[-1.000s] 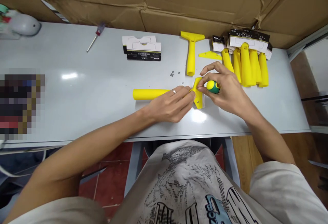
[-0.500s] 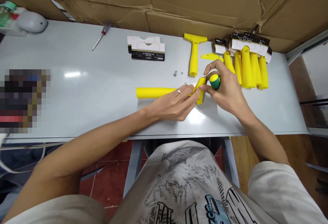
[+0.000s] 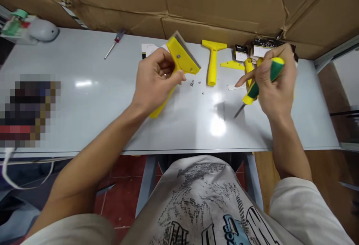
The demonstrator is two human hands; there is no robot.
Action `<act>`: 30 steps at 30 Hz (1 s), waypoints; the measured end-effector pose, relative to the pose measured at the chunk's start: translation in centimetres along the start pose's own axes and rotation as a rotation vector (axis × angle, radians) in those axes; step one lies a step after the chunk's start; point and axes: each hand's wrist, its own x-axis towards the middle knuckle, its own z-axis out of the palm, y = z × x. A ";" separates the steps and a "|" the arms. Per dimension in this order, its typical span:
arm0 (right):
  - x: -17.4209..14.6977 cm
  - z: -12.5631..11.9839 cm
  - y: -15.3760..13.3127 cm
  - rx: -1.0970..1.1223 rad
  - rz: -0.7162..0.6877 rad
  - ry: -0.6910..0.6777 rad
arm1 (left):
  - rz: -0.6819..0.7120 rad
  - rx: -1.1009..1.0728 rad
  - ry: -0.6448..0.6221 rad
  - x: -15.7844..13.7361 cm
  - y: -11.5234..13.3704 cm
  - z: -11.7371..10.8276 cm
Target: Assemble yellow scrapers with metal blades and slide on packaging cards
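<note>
Yellow scraper (image 3: pixel 179 60) lifted off table (image 3: pixel 84 118), tilted, wide blade end up and away, handle end down toward near-left. Metal blade edge visible along top of head; small screw spot on head face. Left hand (image 3: pixel 154 80) wrapped round scraper neck and upper handle, fingers curled shut on it, thumb pressed across front just below head. Handle tip poking out below palm, close above table surface.

Right hand (image 3: pixel 273 84) closed round green-and-yellow screwdriver (image 3: pixel 259 84), raised over table at right, shaft pointing down-left, tip near table but whether touching: can't tell. Index finger stretched out toward left, other fingers gripping handle.

Betw. the two hands on table: few tiny screws (image 3: pixel 193 83), loose. Just behind those, second yellow scraper (image 3: pixel 213 60) lying flat, head away. Right of it, small yellow flat piece (image 3: pixel 232 65), then row of yellow handles (image 3: pixel 248 67) w/ black-and-white cards (image 3: pixel 266 47), partly hidden behind right hand. White strip (image 3: pixel 232 87) on table just left of right index finger.

Behind left hand, more cards (image 3: pixel 148 49), mostly covered. Far left: small red-handled screwdriver (image 3: pixel 113 44), grey rounded thing (image 3: pixel 43 30) at table corner. Brown cardboard (image 3: pixel 196 2) along back of table. Blurred patch at left edge, contents not readable.
</note>
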 end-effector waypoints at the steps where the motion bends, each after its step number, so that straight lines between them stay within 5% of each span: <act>1: -0.2 0.4 0.5 0.004 0.041 -0.016 | -0.069 -0.061 -0.017 0.2 0.1 -0.1; 7: -1.4 2.9 3.6 0.053 0.165 0.072 | -0.325 -0.283 -0.026 0.3 -0.5 0.6; 13: -1.7 2.0 2.5 0.045 0.111 0.104 | -0.401 -0.312 0.035 0.1 -0.4 0.9; 15: -1.7 2.1 1.9 -0.059 0.054 0.010 | -0.392 -0.328 0.027 0.1 -0.4 1.0; 21: -2.7 6.4 1.8 -0.799 -0.015 -0.597 | -0.357 -0.311 0.049 0.0 -0.3 1.4; 25: -3.5 8.7 1.6 -1.013 -0.009 -0.654 | -0.328 -0.298 0.014 0.0 -0.1 1.2; 30: -3.6 7.9 1.4 -1.101 -0.084 -0.632 | -0.371 -0.342 0.038 -0.1 0.4 1.3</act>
